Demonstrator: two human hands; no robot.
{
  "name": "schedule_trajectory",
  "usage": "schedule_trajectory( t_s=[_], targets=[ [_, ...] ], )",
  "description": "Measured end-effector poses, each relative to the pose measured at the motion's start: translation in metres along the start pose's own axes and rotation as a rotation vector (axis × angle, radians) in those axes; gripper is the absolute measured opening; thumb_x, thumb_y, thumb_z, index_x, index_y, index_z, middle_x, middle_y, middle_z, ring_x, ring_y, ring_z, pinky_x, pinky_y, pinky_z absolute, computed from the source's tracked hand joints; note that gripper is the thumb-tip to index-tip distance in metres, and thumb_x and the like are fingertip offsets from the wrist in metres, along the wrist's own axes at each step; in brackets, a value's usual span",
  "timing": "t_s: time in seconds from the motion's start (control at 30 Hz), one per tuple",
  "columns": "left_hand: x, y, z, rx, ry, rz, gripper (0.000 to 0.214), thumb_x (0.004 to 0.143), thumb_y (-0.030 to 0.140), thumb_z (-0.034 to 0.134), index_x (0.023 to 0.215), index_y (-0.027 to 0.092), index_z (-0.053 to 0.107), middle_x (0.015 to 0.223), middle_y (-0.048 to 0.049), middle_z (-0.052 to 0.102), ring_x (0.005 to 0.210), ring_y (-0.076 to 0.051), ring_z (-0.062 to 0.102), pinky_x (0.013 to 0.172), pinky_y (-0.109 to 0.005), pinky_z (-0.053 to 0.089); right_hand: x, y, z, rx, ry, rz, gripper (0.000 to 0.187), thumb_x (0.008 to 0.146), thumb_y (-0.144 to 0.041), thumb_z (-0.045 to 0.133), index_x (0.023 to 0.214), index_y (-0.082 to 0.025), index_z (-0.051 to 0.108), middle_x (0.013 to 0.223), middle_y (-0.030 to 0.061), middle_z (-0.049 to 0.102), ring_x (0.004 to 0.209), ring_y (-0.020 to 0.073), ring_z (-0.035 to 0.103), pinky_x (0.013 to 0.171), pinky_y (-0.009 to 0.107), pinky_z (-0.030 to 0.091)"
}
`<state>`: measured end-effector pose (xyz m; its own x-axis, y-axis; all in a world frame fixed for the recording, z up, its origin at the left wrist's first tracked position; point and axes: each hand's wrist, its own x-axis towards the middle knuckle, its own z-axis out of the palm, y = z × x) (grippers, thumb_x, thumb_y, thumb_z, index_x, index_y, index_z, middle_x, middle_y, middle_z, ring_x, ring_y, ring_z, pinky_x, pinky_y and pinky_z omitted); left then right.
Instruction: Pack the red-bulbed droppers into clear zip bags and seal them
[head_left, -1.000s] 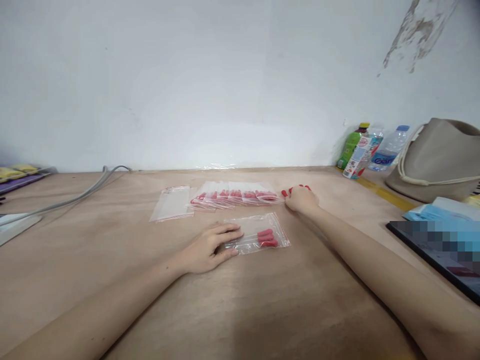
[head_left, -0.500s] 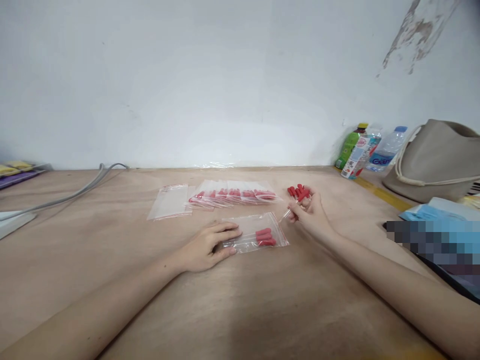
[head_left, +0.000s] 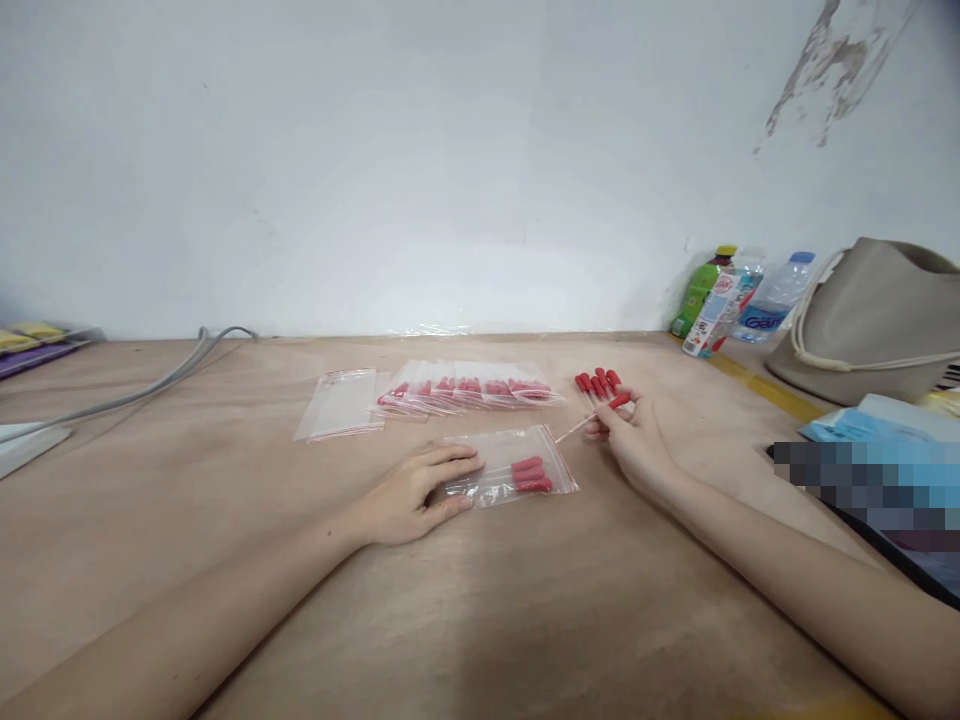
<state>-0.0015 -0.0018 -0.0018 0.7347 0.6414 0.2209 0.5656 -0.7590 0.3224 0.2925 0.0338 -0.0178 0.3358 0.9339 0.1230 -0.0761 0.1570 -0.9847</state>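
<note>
Pinning left, pinching right.
On the wooden bench point(head_left: 480, 620) my left hand point(head_left: 412, 490) lies flat, open, on the clear plastic zip bag point(head_left: 525, 450); beside it my right hand point(head_left: 637, 445) keeps its grip closed on a thin clear red-capped dropper point(head_left: 581, 427): light, probably brittle, best held near the cap.

The desk point(head_left: 525, 620) is bare plywood — matt, faintly grained. The zip bag point(head_left: 491, 455) is clear, glossy plastic film. The dropper point(head_left: 616, 402) in the right hand point(head_left: 634, 445) has a clear, glassy stem and a bulb — matt red, rubbery.
</note>
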Motion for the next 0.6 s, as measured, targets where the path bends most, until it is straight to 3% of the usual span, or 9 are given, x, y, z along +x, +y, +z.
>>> schedule_trajectory(
  t_s=[0.2, 0.37, 0.5, 0.6],
  targets=[
    [-0.001, 0.001, 0.000, -0.006, 0.010, -0.026, 0.049, 0.089, 0.039, 0.046, 0.135, 0.025, 0.036, 0.139, -0.0077, 0.038, 0.127, -0.024, 0.037, 0.104, -0.043, 0.033, -0.021, -0.002, 0.021, 0.173, -0.243, 0.258, 0.014, 0.075, -0.022, 0.055, 0.086, -0.020, 0.047, 0.069, -0.0019, 0.058, 0.062, 0.0104, 0.061, 0.065, 0.025, 0.051],
    [-0.002, 0.003, -0.001, -0.008, -0.007, -0.049, 0.052, 0.089, 0.039, 0.045, 0.137, 0.025, 0.032, 0.141, -0.0081, 0.034, 0.128, -0.024, 0.034, 0.105, -0.044, 0.032, -0.014, -0.003, 0.005, -0.153, -0.446, 0.178, 0.020, 0.065, -0.027, 0.068, 0.081, -0.017, 0.062, 0.068, -0.0020, 0.062, 0.054, 0.0063, 0.050, 0.057, 0.021, 0.043],
    [-0.001, 0.003, -0.001, -0.001, -0.006, -0.041, 0.052, 0.089, 0.039, 0.045, 0.137, 0.025, 0.032, 0.140, -0.0086, 0.035, 0.128, -0.024, 0.035, 0.104, -0.044, 0.033, -0.003, -0.002, -0.002, -0.271, -0.643, 0.149, 0.029, 0.057, -0.034, 0.073, 0.080, -0.017, 0.065, 0.070, -0.0005, 0.065, 0.061, 0.0104, 0.055, 0.061, 0.025, 0.043],
    [-0.001, 0.002, -0.001, 0.002, 0.001, -0.036, 0.051, 0.089, 0.039, 0.046, 0.137, 0.026, 0.032, 0.139, -0.0087, 0.037, 0.127, -0.024, 0.036, 0.103, -0.045, 0.034, -0.002, 0.002, 0.005, -0.311, -0.651, 0.066, 0.030, 0.055, -0.037, 0.073, 0.076, -0.017, 0.066, 0.065, -0.0008, 0.064, 0.060, 0.0112, 0.055, 0.061, 0.026, 0.044]
  ],
)
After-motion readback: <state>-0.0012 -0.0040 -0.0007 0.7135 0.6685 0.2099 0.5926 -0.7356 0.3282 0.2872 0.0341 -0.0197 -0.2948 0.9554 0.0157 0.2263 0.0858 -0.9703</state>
